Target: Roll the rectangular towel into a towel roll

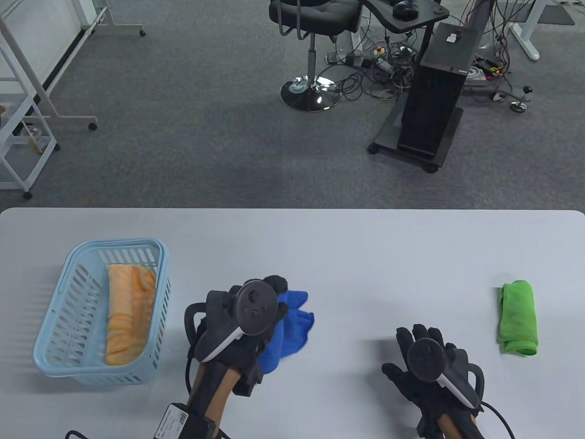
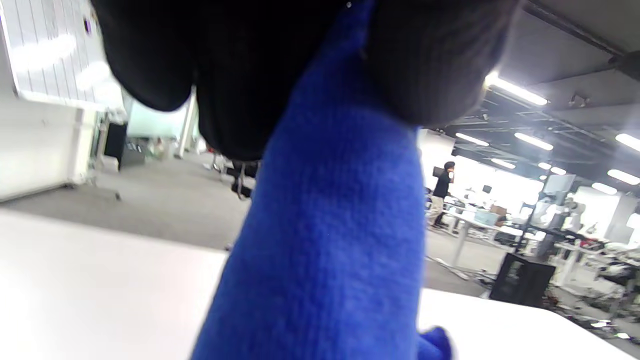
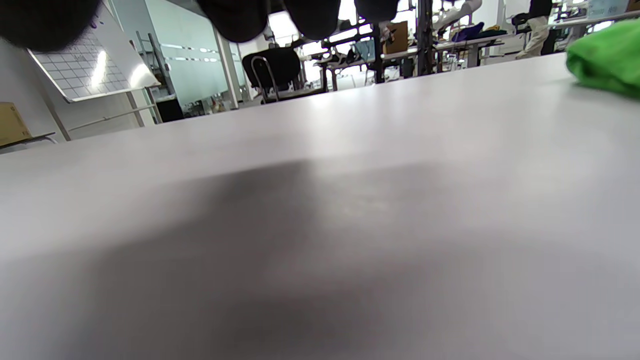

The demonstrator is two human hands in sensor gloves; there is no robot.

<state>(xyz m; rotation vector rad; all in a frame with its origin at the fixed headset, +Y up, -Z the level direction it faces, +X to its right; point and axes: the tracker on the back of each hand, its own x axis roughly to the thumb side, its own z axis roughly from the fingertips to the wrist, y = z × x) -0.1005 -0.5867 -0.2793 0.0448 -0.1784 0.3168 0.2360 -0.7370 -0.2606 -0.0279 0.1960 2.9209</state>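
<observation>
A blue towel (image 1: 292, 327) is bunched in my left hand (image 1: 256, 311), which grips it a little above the white table (image 1: 320, 247) left of centre. In the left wrist view the blue towel (image 2: 330, 240) hangs down from my gloved fingers (image 2: 240, 65). My right hand (image 1: 422, 354) lies flat and empty on the table at the lower right, fingers spread. In the right wrist view only its fingertips (image 3: 310, 15) show at the top edge.
A light blue basket (image 1: 59, 320) at the left holds a rolled orange towel (image 1: 128, 315). A folded green towel (image 1: 518, 318) lies at the right, also in the right wrist view (image 3: 605, 65). The table's far edge (image 1: 292, 209) borders grey carpet.
</observation>
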